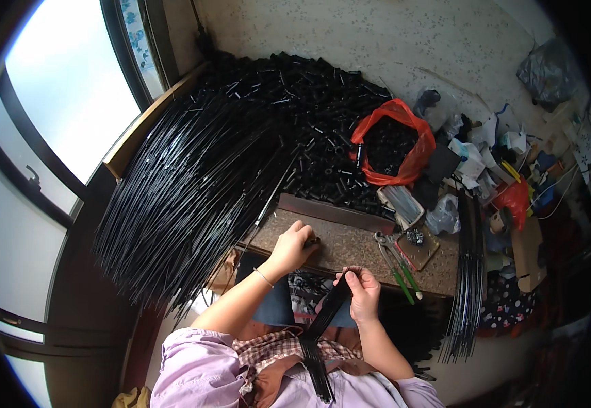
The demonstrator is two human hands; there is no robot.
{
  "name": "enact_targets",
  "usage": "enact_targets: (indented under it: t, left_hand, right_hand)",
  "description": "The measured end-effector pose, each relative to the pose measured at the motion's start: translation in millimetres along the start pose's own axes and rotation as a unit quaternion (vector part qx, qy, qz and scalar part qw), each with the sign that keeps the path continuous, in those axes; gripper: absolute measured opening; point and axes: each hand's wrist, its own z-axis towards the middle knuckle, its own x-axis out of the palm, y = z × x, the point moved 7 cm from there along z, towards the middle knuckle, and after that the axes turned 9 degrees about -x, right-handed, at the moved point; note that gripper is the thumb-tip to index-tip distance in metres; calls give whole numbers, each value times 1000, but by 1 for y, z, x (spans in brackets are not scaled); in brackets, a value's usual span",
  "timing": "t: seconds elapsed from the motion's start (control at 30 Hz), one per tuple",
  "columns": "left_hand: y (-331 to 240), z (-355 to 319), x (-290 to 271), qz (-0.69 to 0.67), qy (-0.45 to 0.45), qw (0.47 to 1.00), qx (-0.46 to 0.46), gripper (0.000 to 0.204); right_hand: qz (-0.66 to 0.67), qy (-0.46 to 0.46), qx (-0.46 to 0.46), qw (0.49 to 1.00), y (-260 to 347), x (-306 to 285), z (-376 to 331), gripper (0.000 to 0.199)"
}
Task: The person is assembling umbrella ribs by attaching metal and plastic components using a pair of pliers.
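My right hand [363,292] is closed, thumb against fingers, on the upper end of a bundle of thin black rods [333,307]. The bundle slants down toward my lap and rests against my front. Over the front part of the speckled worktop [339,238], my left hand [291,249] is curled shut, with a small dark piece showing at its fingertips, too hidden to name. To the right of the hands lie pliers [392,258] with green handles, next to a shallow tray [418,250] holding small metal bits.
A large sheaf of long black rods [179,183] covers the left side. Behind the worktop's low ledge [336,214] is a heap of short black tubular parts [309,88]. A red plastic bag [411,173] holds more. Rods [467,292] hang at the right edge, near assorted clutter [513,170].
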Motion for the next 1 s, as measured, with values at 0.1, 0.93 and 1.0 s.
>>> enact_targets:
  t: [0.1, 0.93, 1.0]
  left_hand:
    - [0, -9, -7, -228, 79, 961, -139, 21]
    - [-5, -45, -18, -473, 93, 836, -264, 13]
    - [-9, -28, -29, -565, 18, 805, -181, 21]
  right_hand:
    - [18, 16, 13, 1000, -3, 8, 1, 13]
    - [-69, 40, -39, 996, 2, 24, -4, 11]
    - [-74, 51, -38, 995, 4, 29, -4, 11]
